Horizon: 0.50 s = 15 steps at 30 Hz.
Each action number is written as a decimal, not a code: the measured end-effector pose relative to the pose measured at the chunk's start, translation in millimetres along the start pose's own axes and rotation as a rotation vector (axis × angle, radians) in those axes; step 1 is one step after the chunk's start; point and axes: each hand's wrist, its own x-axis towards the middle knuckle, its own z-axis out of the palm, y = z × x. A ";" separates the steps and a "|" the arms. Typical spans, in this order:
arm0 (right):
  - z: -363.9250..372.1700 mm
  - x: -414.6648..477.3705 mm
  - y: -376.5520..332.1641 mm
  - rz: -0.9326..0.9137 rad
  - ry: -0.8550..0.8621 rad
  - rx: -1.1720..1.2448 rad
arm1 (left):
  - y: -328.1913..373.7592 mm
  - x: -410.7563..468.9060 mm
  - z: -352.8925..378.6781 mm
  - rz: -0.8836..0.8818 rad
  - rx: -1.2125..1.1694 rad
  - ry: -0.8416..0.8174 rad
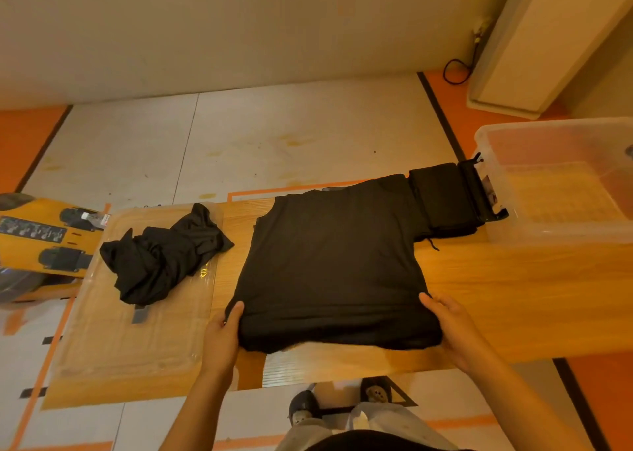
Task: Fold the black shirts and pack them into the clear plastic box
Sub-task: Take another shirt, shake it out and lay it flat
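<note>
On the wooden table (513, 296), both hands (222, 334) grip a black shirt (335, 262).

No text can be read here. The yellow object (41, 241) at the left edge carries a dark label strip (32, 230) with small pale marks, but they are too blurred to read. A small printed label (490, 190) on the clear box (561, 234) is also too small to read.

I count three black shirts: one spread flat (334, 265), one crumpled (161, 262), one folded small (442, 203). One clear box (561, 221), one clear lid (137, 330), two hands (222, 334) (452, 327).
</note>
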 end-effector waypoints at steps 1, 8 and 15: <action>-2.0 -2.9 -2.9 0.022 -0.016 0.063 | 2.5 0.0 -3.0 -0.019 -0.006 0.010; -10.4 -14.8 -14.9 0.188 -0.145 0.476 | 3.6 7.7 -27.7 -0.310 -0.100 -0.224; -9.3 -0.9 25.2 0.035 0.012 0.324 | -30.3 -2.9 -17.5 0.032 0.155 0.211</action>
